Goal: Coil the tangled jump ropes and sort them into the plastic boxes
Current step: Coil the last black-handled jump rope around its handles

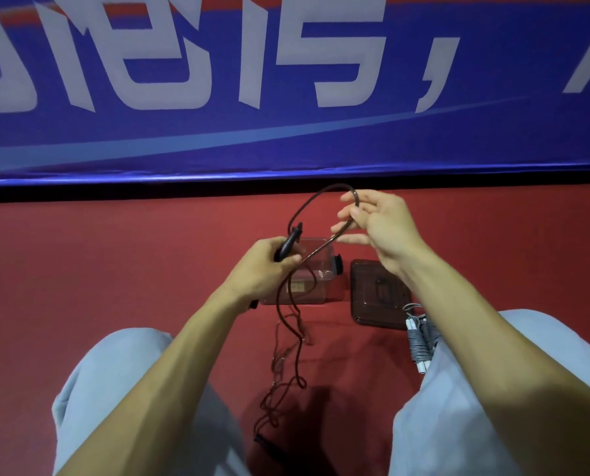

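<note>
Head view. Left hand (262, 266) clenched round the black handle (288, 243) of a dark jump rope (335, 186). Right hand (379, 228) pinching the rope's raised loop, other fingers spread. Remaining rope hanging tangled to the red floor (115, 269) between the knees. Behind the hands, a clear plastic box (317, 269), with a brown lid (379, 293) just right of it. Grey rope (420, 341) coiled against the right knee. Big pale characters on the blue banner (286, 149), cropped and unreadable. Box label (295, 287) too small to read.

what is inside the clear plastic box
No rope shows inside the clear plastic box; the left hand and dark rope cover its left part.
</note>
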Tool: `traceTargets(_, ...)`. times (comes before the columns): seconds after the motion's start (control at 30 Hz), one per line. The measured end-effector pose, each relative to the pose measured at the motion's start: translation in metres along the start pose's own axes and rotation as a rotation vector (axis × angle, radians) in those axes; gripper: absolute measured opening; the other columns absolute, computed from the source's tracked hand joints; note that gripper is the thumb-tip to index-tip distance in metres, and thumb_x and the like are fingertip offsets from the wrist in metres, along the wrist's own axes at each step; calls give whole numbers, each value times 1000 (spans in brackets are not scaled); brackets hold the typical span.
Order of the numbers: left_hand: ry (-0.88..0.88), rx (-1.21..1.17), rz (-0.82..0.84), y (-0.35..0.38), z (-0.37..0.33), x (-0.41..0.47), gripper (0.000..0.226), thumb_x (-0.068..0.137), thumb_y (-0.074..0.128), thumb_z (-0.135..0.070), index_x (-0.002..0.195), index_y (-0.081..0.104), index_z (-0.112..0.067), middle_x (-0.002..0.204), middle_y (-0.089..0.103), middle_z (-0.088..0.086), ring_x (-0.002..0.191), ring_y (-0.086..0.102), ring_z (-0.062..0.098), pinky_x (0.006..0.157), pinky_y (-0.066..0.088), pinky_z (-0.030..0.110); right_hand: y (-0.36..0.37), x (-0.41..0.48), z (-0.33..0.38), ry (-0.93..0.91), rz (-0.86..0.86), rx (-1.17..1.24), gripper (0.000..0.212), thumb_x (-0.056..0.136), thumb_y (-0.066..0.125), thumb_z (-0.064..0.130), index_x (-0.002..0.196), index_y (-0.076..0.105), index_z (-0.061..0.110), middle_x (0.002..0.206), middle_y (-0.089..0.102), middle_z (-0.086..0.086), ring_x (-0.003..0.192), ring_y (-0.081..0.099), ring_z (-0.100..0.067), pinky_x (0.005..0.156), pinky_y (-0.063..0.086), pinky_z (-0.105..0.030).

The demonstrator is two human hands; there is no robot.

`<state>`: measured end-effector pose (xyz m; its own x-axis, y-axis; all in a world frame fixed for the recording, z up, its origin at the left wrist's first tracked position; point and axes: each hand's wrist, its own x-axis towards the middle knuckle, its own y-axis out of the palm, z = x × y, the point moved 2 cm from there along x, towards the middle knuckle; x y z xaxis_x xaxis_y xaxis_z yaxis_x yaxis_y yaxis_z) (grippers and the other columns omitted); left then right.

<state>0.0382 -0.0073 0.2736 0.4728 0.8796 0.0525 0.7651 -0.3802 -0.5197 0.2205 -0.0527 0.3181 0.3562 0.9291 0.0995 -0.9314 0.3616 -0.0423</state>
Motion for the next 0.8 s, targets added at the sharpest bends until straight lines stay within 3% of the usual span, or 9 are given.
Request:
traceTargets(0.13,-36,-126,155,6,-4,-6,13,99,55,-13,102,67,-6,83,70,-4,74,65,7,74,58,32,-11,4,4,18,-111,142,23,98,41,-5,98,60,8,84,64,-9,68,71,-17,65,61,-35)
traceTargets(0.2,-73,-276,203,9,-10,-10,15,100,52,-10,104,64,-3,84,74,-4,73,69,8,64,55,23,-13,5,3,39,-160,214,21,98,41,-6,101,58,6,86,64,-10,70,71,-18,65,60,-34)
traceTargets(0.3,-157,-523,230,10,-16,-13,16,101,49,-12,103,60,0,85,75,8,72,72,21,59,57,27,-15,8,2,79,-221,343,19,98,40,-9,107,54,2,91,63,-13,75,72,-21,65,60,-35)
traceTargets(0.47,-128,-613,263,6,-20,-14,12,98,52,-7,102,60,0,86,72,14,84,72,28,81,60,38,-18,12,-2,119,-283,472,15,98,42,-6,110,50,-2,92,60,-15,79,71,-24,68,61,-37)
traceTargets(0.57,-84,-639,211,6,-25,-15,10,96,52,1,100,61,0,81,71,14,81,73,27,73,61,33,-16,14,-4,128,-257,500,8,99,45,-1,102,52,-2,92,60,-16,83,70,-26,74,61,-39)
traceTargets(0.67,-96,-777,95,6,-28,-14,11,98,48,2,98,59,-1,76,67,11,76,73,26,62,60,28,-10,11,-7,171,-164,519,14,102,45,10,103,52,-2,91,63,-19,88,70,-32,76,60,-39)
traceTargets(0.73,-86,-863,32,4,-28,-11,11,99,48,0,101,58,-2,74,65,8,77,73,26,62,60,28,-4,9,-10,199,-82,406,20,103,43,17,105,54,0,100,66,-19,93,69,-34,80,59,-41)
traceTargets(0.8,-57,-915,-13,1,-29,-9,11,99,49,-2,105,58,-2,72,63,5,81,73,24,68,62,29,2,8,-17,197,6,169,19,103,42,10,110,58,3,109,68,-17,96,69,-30,84,58,-39)
